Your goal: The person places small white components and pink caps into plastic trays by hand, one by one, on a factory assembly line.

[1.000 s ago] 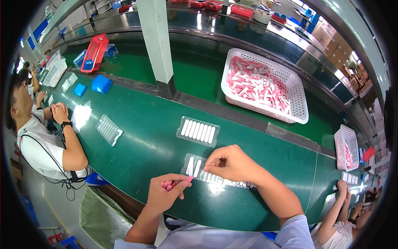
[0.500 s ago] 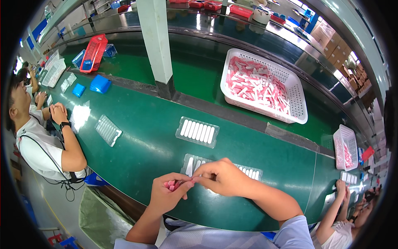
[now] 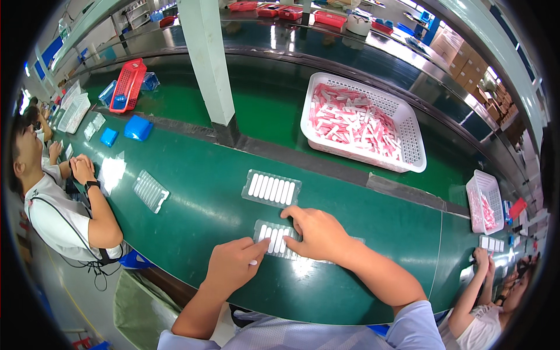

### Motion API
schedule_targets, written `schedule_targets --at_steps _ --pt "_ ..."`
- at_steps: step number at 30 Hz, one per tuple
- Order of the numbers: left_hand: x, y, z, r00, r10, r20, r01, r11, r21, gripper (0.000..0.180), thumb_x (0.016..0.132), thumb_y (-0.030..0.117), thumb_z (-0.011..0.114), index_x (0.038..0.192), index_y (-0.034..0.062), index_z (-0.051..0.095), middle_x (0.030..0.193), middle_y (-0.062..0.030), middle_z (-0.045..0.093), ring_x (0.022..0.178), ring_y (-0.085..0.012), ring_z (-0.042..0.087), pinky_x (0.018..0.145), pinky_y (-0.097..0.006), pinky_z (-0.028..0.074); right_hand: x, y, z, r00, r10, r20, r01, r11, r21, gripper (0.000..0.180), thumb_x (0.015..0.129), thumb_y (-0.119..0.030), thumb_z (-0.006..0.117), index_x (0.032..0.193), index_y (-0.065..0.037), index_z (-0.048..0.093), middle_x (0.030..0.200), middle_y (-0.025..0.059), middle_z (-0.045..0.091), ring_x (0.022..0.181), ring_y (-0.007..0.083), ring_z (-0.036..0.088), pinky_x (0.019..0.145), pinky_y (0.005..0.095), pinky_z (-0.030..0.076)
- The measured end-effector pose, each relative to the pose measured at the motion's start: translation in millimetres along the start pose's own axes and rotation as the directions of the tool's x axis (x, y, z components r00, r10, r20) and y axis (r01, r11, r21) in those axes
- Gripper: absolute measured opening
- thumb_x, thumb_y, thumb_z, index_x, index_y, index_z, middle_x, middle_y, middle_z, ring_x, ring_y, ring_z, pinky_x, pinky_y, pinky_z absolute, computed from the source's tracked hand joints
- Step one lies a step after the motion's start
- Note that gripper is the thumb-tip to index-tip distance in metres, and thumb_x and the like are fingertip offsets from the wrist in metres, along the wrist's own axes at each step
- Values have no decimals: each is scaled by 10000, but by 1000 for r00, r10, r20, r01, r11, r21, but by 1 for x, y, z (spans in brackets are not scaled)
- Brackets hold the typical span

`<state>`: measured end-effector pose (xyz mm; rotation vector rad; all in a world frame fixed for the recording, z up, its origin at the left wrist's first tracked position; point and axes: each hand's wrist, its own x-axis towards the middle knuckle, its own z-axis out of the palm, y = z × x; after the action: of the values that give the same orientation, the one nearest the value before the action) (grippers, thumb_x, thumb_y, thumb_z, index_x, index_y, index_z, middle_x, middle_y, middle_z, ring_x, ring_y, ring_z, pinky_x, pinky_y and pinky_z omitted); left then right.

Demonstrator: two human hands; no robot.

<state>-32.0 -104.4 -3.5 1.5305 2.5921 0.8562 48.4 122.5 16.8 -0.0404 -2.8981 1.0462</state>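
Observation:
A clear plastic tray [image 3: 256, 225] with a row of slim white pieces [image 3: 272, 238] lies in front of me, partly under my hands. My left hand [image 3: 232, 265] has its index finger stretched onto the tray's left end. The other fingers are curled, and the rounded white end of a small stick [image 3: 252, 262] pokes out of them. Over the tray's middle rests my right hand [image 3: 318, 233], thumb and index finger apart, with nothing visible between them. Just beyond lies a second clear tray [image 3: 246, 198] filled with similar white pieces.
A white basket [image 3: 366, 153] heaped with pink and white pieces stands behind a dark ledge, right of a pillar [image 3: 210, 70]. An unfilled clear tray [image 3: 151, 191] and blue packs [image 3: 138, 128] lie to the left. Co-workers sit on both sides.
My hands have parted from their pinch in front of the tray and moved onto it. The pink bundle that showed in my left hand is out of sight; one white end shows there.

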Motion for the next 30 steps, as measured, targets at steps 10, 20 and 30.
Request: schedule_targets --at_steps 10,20,30 --pt "8 -2 -3 998 13 58 -11 999 -36 243 883 128 722 1119 159 771 747 -37 590 613 -239 612 542 -363 502 -4 -6 -20 990 101 96 -114 982 150 371 844 -206 775 1168 -81 643 754 70 608 773 290 648 698 414 507" --pt "-11 15 -9 875 -48 482 405 -473 -782 570 983 -33 604 1527 -25 437 1298 -189 661 1001 -215 689 682 -267 467 -36 -35 -31 964 -180 -196 227 940 254 192 819 -78 789 997 -91 717 686 13 560 637 206 578 662 353 476" --pt "-10 38 -5 832 16 554 547 -184 -817 607 1033 -1 554 1583 -35 299 1352 -187 634 1070 -274 727 599 -256 529 -36 -50 -35 994 -103 35 91 963 254 149 870 -167 764 975 -72 716 749 77 639 684 273 641 695 380 509"
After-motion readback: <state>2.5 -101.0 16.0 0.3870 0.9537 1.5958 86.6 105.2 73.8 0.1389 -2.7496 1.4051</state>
